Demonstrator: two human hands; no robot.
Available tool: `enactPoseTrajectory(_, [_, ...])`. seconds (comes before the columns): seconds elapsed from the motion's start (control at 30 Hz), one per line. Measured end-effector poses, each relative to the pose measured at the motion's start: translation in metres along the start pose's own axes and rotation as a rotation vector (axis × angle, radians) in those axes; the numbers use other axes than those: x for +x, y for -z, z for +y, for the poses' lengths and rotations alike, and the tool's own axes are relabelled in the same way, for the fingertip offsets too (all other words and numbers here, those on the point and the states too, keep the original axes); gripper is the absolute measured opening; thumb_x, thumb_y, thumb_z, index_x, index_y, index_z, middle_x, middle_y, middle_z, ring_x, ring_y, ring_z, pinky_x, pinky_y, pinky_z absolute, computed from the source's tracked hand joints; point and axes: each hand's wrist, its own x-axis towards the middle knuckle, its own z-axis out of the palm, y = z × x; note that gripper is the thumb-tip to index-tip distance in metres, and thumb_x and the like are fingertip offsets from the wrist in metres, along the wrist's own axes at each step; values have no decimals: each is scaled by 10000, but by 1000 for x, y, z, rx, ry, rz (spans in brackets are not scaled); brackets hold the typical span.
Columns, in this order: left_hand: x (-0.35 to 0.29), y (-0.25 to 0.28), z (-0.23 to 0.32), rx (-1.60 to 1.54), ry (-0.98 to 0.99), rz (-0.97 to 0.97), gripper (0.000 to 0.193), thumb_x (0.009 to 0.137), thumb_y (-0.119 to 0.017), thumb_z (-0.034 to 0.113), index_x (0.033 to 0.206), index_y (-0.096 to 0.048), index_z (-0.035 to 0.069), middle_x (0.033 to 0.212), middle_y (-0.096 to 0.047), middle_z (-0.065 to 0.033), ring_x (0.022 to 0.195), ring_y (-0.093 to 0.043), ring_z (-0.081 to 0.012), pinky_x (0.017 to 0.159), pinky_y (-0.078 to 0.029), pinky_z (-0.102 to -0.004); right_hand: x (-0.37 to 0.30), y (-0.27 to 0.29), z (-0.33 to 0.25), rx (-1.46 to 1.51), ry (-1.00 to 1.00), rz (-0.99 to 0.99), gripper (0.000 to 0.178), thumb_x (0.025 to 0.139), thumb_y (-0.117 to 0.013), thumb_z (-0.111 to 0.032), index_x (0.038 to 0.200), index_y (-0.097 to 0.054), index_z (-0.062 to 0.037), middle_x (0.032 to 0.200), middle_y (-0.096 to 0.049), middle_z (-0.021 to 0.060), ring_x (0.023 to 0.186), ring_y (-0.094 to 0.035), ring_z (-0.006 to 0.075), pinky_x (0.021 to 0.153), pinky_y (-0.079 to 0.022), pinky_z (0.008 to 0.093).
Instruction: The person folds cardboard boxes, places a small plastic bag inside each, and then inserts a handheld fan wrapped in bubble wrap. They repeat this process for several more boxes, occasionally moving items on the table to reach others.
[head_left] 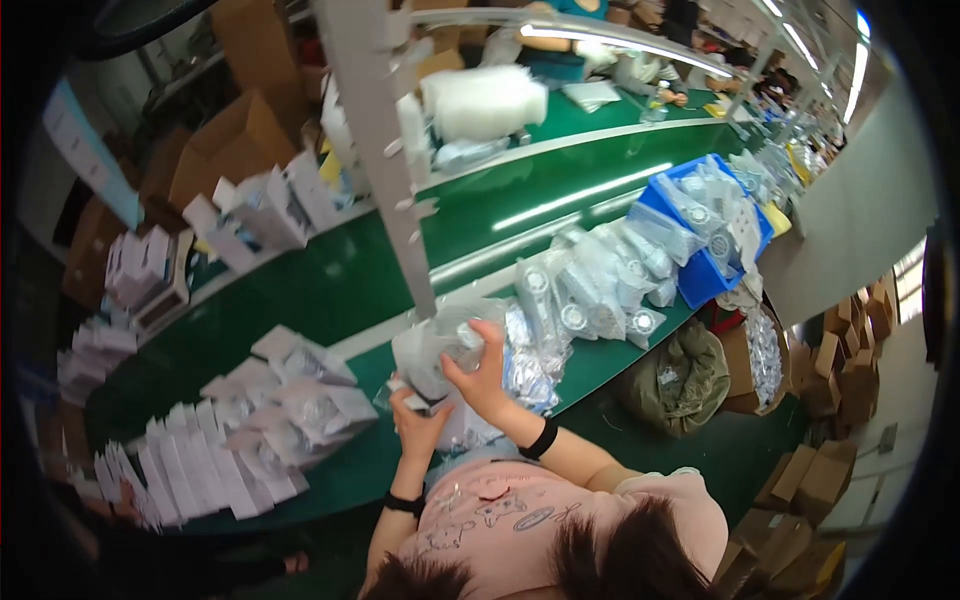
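Note:
Near the bench's front edge, both my hands are on a translucent plastic bag [425,355], which looks bulky and partly see-through. My right hand [482,375] is closed round the bag's right side, fingers up and thumb toward me. Lower down, my left hand [420,425] grips the bag's lower left edge, by a small white piece [403,390]; whether that piece belongs to the bag I cannot tell. What lies inside the bag is blurred. Just right of my hands are shiny silvery packets [528,365] and several bubble-wrapped devices [585,285] with round ends.
On the left stand rows of white boxes [200,465], some open with clear bags in them. A blue bin [715,280] full of wrapped devices stands at the right. A metal post [375,150] rises beyond my hands, beside the green conveyor [545,215]. Cartons [790,490] fill the right floor.

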Motion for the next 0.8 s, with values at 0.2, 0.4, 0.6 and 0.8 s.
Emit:
enactPoseTrajectory(0.2, [11, 1, -4, -148, 172, 101, 675, 519, -809, 151, 958, -306, 56, 1187, -391, -267, 1067, -437, -384, 854, -388, -397, -5, 14, -3, -401, 315, -511, 431, 636, -677, -230, 1038, -564, -120, 1113, -427, 175, 1093, -362, 363, 912, -318, 463])
enactPoseTrajectory(0.4, [-9, 9, -12, -100, -130, 56, 679, 517, -815, 153, 950, -298, 69, 1202, -376, -262, 1057, -440, -385, 853, -390, -393, -8, 43, 31, -196, 437, -664, 325, 709, -610, -164, 1032, -604, -123, 1200, -430, 139, 1106, -389, 350, 891, -336, 442])
enactPoseTrajectory(0.6, [-14, 13, -16, -111, 124, 7, 712, 533, -802, 130, 1030, -295, 68, 1280, -295, -224, 1120, -390, -301, 934, -318, -351, 40, 42, 138, -640, 262, -349, 325, 704, -597, -100, 1020, -559, -33, 961, -564, 136, 876, -534, 288, 780, -421, 390])
enactPoseTrajectory(0.8, [12, 37, -1, -12, -55, 16, 643, 549, -783, 132, 1058, -398, 57, 1253, -336, -199, 1113, -399, -312, 919, -330, -353, 35, 50, 200, -1244, 7, -704, 363, 659, -643, -120, 991, -528, -27, 893, -569, 121, 831, -549, 305, 714, -447, 378])
